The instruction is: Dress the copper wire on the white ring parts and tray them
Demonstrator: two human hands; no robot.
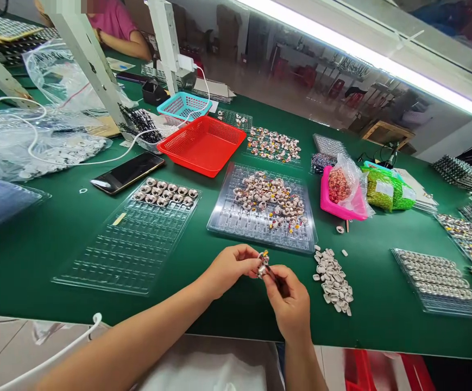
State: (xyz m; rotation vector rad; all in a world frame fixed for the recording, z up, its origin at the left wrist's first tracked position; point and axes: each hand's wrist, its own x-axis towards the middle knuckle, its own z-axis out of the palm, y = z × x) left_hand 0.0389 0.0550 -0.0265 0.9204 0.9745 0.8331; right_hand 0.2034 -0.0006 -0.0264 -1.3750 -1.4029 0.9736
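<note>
My left hand (pixel 239 266) pinches a small silvery-white electronic part (pixel 262 267) with an orange bit at its top. Close against it on the right, my right hand (pixel 290 296) has its fingers closed on a thin dark tool (pixel 272 276), mostly hidden by the fingers. The tool's tip meets the part or lies just beside it. Beyond my hands, a heap of similar small parts (pixel 268 195) with orange bits lies on stacked clear plastic trays (pixel 219 217). Right of my right hand is a loose pile of pale oval pieces (pixel 333 277).
A clear tray (pixel 125 255) at left carries several rounded parts (pixel 164 193) in its far rows. Behind are a phone (pixel 127 172), a red basket (pixel 203 145) and a blue basket (pixel 184 105). Rightward stand a pink tray (pixel 341 203) and a filled tray (pixel 437 277). A person (pixel 117 27) sits opposite.
</note>
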